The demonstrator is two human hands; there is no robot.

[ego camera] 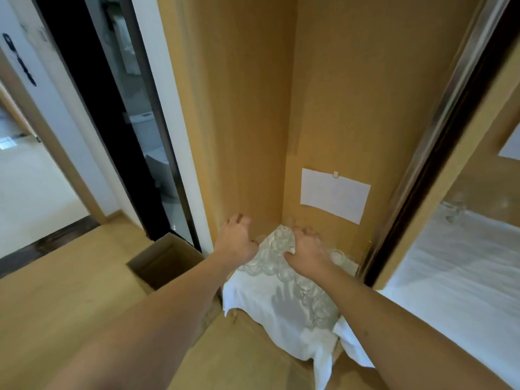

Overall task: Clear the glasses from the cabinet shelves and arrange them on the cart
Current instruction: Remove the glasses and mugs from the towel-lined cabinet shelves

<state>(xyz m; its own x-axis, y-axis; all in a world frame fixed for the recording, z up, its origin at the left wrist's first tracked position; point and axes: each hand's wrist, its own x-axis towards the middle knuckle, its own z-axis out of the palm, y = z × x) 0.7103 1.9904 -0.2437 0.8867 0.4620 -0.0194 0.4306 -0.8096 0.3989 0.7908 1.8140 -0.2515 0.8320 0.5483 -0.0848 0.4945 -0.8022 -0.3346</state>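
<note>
Several clear glasses [281,243] stand close together on a white cloth [261,294] on a shelf inside the wooden cabinet [247,122]. My left hand [236,240] is at the left wall of the compartment with its fingers spread and nothing in it, just left of the back glasses. My right hand [308,250] lies over the back row of glasses with its fingers curled down. Blur hides whether it grips one. More glasses [312,302] run along the cloth's right side, under my right forearm.
A white paper sheet [334,195] hangs on the cabinet's back wall. An open cardboard box [166,263] sits on the wooden floor at the left, next to a dark glass door [118,122]. The right compartment holds another glass [453,211] on white cloth.
</note>
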